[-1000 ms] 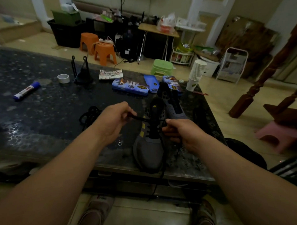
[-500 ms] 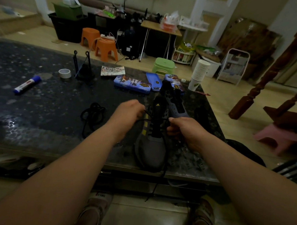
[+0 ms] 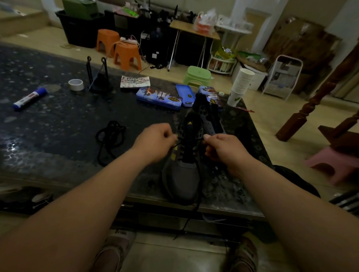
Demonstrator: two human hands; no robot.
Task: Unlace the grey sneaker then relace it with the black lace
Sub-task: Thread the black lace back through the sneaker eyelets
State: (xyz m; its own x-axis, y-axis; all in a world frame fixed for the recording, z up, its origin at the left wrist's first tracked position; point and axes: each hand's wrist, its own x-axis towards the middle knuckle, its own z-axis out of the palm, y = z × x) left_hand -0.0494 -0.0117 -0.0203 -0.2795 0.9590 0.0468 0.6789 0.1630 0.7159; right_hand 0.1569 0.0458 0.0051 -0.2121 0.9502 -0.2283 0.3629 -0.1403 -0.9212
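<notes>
Grey sneaker (image 3: 182, 176) sits lower centre on the tabletop (image 3: 62, 129). The left hand (image 3: 154, 142) and right hand (image 3: 221, 146) each pinch the black lace (image 3: 175, 145) at its eyelets. It looks limp and thin, so grip it near the tip.

We see a table (image 3: 52, 124) with a glossy, speckled dark top that throws back the light. The grey sneaker (image 3: 181, 180) looks like matt cloth at the toe, and the loose lace (image 3: 110, 136) is a dull black cord. The pencil case (image 3: 159, 97) is shiny, the cups (image 3: 241, 83) look like white paper, and the stools (image 3: 127, 56) like smooth orange plastic.
</notes>
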